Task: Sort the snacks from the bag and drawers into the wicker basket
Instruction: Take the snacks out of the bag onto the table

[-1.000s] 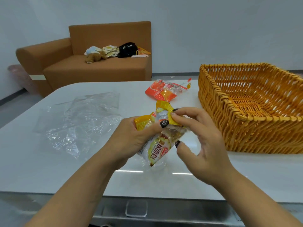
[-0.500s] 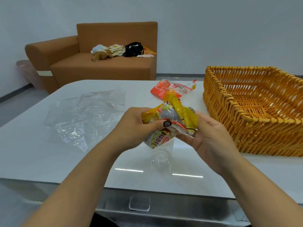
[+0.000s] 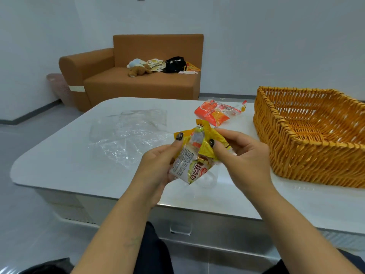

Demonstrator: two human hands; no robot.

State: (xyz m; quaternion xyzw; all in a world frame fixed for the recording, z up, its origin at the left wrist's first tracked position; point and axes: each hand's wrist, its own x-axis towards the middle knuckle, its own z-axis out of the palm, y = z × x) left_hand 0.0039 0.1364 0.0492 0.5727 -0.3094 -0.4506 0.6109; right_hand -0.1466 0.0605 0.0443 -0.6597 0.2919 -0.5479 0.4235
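Since a sec ago: snack packets point(image 3: 194, 155) lifted higher off table point(image 3: 59, 155) & fanned apart, so prob. being separated before dropping into wicker basket point(image 3: 308, 139), empty so far. Left hand point(image 3: 158, 165) pinching white pkt, thumb on top; right hand point(image 3: 243, 155) pinching yellow pkt. Long axis roughly upright, tilted left-down; printed end pointing down. Pkt count unclear. Red packet point(image 3: 215, 112) lying flat beyond.
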